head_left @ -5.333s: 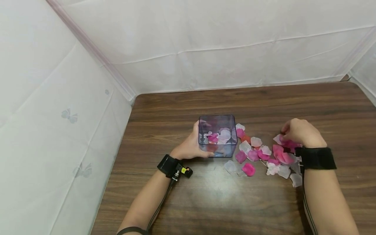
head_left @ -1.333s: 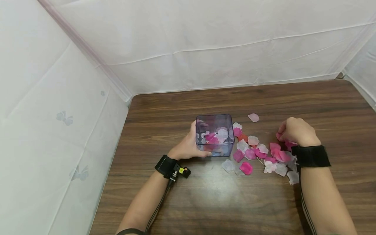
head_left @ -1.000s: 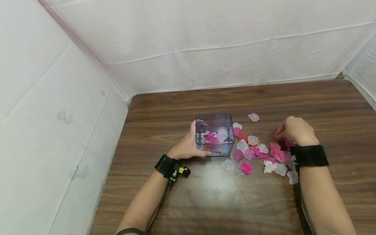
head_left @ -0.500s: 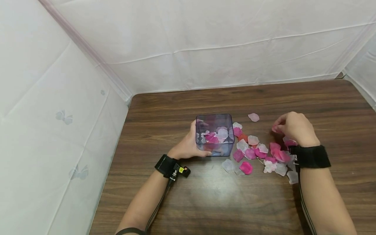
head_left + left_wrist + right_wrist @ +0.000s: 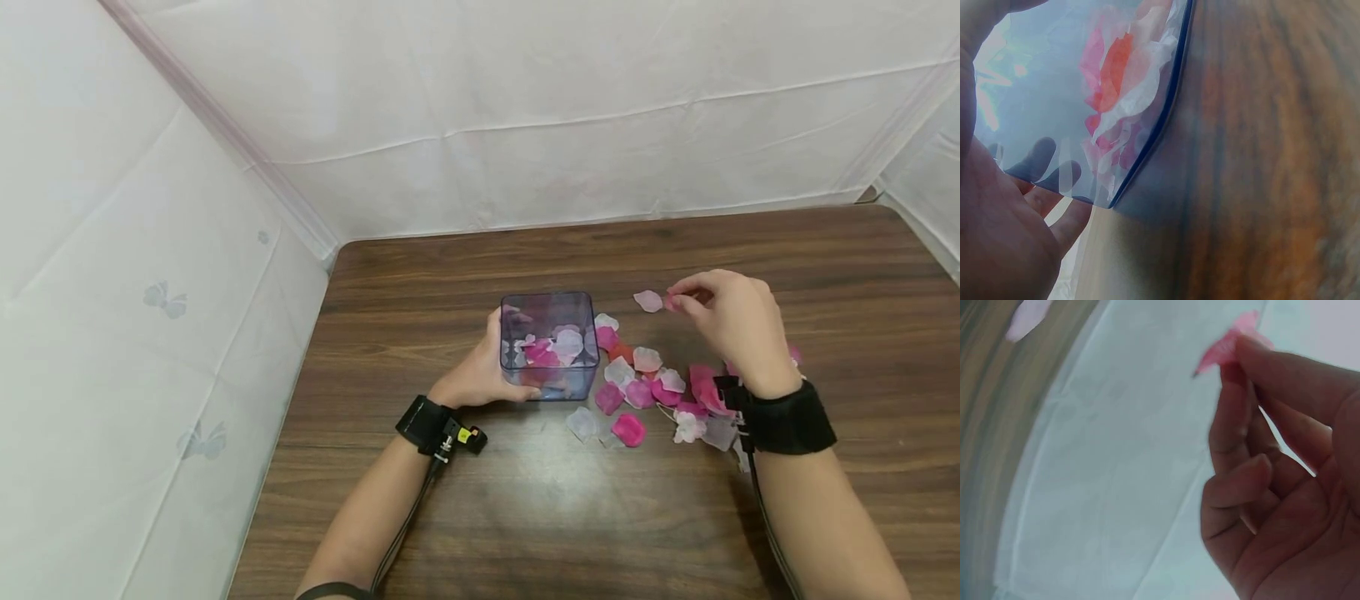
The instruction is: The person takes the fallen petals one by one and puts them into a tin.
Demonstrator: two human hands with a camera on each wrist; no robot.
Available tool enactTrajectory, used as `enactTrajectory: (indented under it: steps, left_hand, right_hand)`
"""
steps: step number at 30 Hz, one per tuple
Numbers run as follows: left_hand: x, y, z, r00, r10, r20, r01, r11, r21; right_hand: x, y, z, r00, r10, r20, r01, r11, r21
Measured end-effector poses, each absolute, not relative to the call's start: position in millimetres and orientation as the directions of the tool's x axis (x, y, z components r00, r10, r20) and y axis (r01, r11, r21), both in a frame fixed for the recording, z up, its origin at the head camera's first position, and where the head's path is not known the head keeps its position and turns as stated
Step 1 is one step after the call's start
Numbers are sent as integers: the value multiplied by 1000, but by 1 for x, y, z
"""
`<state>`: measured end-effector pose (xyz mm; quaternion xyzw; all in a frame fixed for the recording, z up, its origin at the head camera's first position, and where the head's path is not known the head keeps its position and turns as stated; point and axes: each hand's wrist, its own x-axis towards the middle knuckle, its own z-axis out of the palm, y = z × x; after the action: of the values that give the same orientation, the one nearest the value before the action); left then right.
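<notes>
From my seat, starting at the left, I have a white cloth wall [image 5: 225, 158], then the left hand [image 5: 480, 379], clamped around the side of a clear, purple-tinted box [image 5: 577, 385] on the wooden table [image 5: 465, 517]. The thumb lies along the near face and the fingers wrap the far side. Loose petals [image 5: 567, 345], white, pink and reddish, sit inside it. I'd want that grip firm but unsqueezing, with the open top facing up and well free of fingers.

Just right of the box lies a scatter of petals [image 5: 638, 393], some overlapping, reaching back under the right wrist. Beyond them, farther back, one pale pink petal [image 5: 647, 301] rests by itself on the wood.

Next comes the pink petal [image 5: 672, 302] in hand, its edge caught between the thumb and fingertip of the right hand [image 5: 738, 325]. The head view puts it almost against the pale one (the right wrist view shows a gap between them).

To handle it well, I judge, the pinch should be light, since anything this thin could crease or stick to the skin; the movement should be slow, so it doesn't flutter loose; and the wrist strap [image 5: 791, 419] should clear the scatter, or it may drag petals along.
</notes>
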<state>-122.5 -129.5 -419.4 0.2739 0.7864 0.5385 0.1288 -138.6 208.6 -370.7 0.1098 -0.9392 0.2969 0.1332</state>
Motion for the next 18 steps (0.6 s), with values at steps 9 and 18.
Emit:
enactTrajectory:
  steps: [9,18]
  left_hand:
    - [-122,-131,-420,-812,576,90,286,258,923]
    - [-133,-134,-449,-817,570,87,281,263,923]
  right_hand:
    - [-123,160,-368,-756,-175,631,-554,683,-476]
    - [-116,128,-383,-591,-308,746,-759,525,-385]
